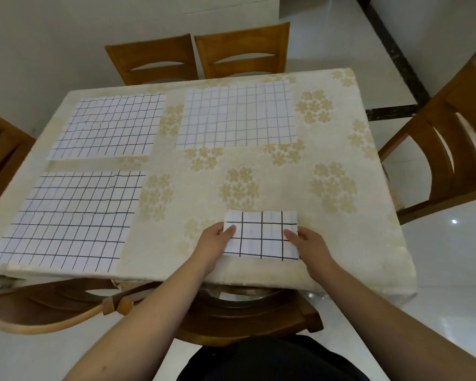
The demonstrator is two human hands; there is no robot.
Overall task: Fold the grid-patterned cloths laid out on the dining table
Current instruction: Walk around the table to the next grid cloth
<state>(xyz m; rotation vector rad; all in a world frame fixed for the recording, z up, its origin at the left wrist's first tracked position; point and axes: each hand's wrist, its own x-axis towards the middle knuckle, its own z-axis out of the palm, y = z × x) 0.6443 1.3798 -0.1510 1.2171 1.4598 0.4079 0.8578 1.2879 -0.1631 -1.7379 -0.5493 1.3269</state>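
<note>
White cloth with a black grid sits between your two hands: the folded cloth (261, 234) is a small thick packet near the table edge closest to you, and you hold it at both short sides. Your left hand (215, 244) pinches its left edge, thumb on top and fingers tucked beneath; your right hand (309, 244) does the same on the right edge. Both grips are closed on the packet.

Judge it as light, soft and limp, with several layers that will slide over one another if you lift from one side only. Keep a hold on both edges, or press flat on top, so the layers stay square. The tablecloth (259, 171) beneath looks textured, so the packet should not skate much.

Three cloths lie flat and unfolded beyond your grip: the near-left cloth (66, 218) just left of your left hand, the far-left cloth (107, 125) ahead of it, and the far-right cloth (237, 116) straight ahead of the packet. Take each by two corners of one edge, since thin fabric sags and wrinkles when grabbed mid-sheet.

No containers show anywhere on the table.
</note>
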